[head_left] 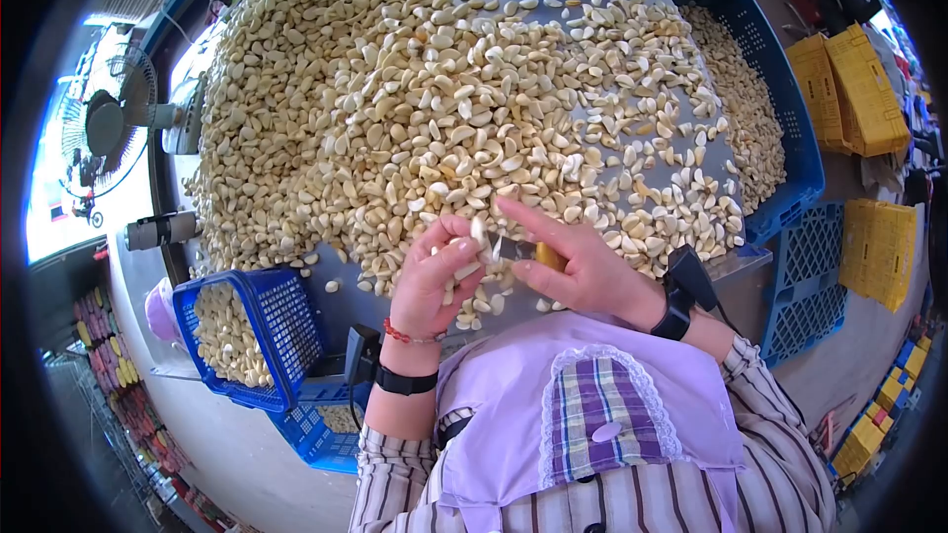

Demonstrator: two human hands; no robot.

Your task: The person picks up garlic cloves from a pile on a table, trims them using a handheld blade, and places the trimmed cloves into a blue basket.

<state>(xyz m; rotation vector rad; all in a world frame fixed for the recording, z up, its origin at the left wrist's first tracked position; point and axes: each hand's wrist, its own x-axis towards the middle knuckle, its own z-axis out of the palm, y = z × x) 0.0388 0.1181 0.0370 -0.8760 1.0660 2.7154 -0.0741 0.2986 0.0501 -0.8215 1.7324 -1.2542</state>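
My left hand (432, 274) is closed, with a pale garlic clove (479, 233) pinched between thumb and forefinger and more cloves tucked in its curled fingers. Close beside it, my right hand (583, 262) grips a small knife by its yellow handle (550, 257), the forefinger stretched out over the blade. The short blade (515, 249) points toward the clove in my left hand. Beyond both hands spreads a large heap of garlic cloves (434, 99) on a metal table (346, 308), thick at the left and thinner at the right.
At the front left stands a blue basket (304, 321) of cloves, with another blue crate (314, 439) below it. A big blue crate (805, 138) of cloves is at the right edge. Yellow crates (874, 247) stand further right; a fan (107, 123) is on the left.
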